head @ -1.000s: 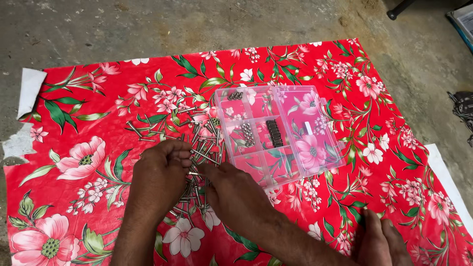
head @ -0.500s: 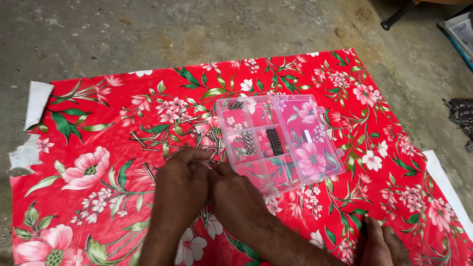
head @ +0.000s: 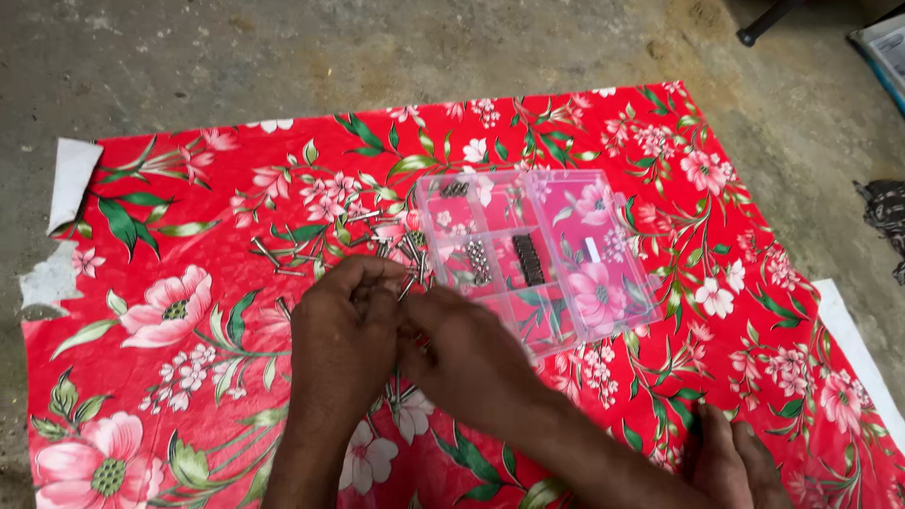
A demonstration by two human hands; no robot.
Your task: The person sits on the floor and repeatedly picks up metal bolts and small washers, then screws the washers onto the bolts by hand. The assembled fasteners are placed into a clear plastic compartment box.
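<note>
My left hand (head: 341, 341) and my right hand (head: 467, 353) are close together over a heap of loose metal screws (head: 391, 247) on the red flowered cloth (head: 170, 283). Fingertips of both hands pinch a few screws near the left edge of a clear plastic compartment box (head: 537, 250). The box lies just right of the hands, its lid open. Dark small parts sit in some of its compartments, while others show only the cloth beneath. A few screws (head: 273, 259) lie scattered to the upper left of the hands.
The cloth lies on a grey concrete floor (head: 283, 57). My bare foot (head: 731, 462) rests on the cloth at the lower right. A dark object (head: 886, 221) sits at the right edge, and a white sheet (head: 853, 339) pokes out under the cloth.
The view has shifted a little. Both hands stay together over the screw heap, and their fingers have lifted slightly with screws pinched between them.
</note>
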